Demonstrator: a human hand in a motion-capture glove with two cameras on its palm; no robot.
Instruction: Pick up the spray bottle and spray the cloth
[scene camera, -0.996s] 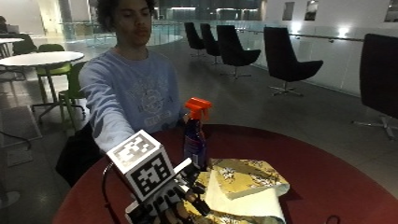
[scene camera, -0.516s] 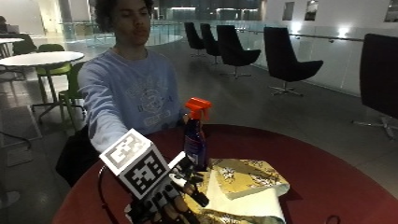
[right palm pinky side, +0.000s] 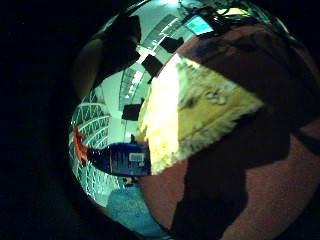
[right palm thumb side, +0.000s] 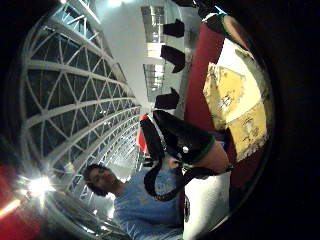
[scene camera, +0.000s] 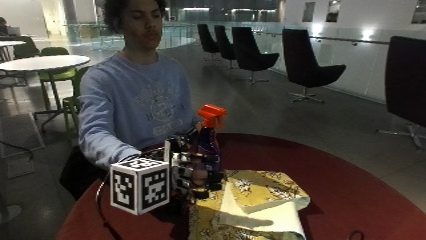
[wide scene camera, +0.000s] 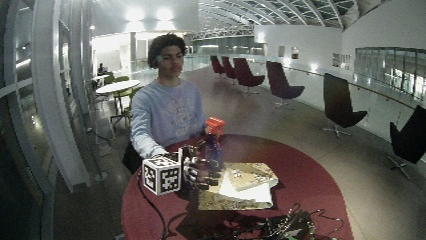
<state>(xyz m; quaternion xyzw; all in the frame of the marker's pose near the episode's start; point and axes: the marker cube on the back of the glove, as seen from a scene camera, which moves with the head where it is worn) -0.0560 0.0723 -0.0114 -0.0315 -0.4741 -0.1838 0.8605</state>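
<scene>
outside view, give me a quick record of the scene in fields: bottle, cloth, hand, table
bottle: spray bottle, dark blue with an orange trigger head, standing upright on the table beside the cloth
cloth: yellow patterned cloth, folded, lying flat on the table in front of the person
hand: gloved right hand raised beside the bottle, over the cloth's edge; whether it touches the bottle cannot be told
table: round red table
task state: bottle not yet lifted
</scene>
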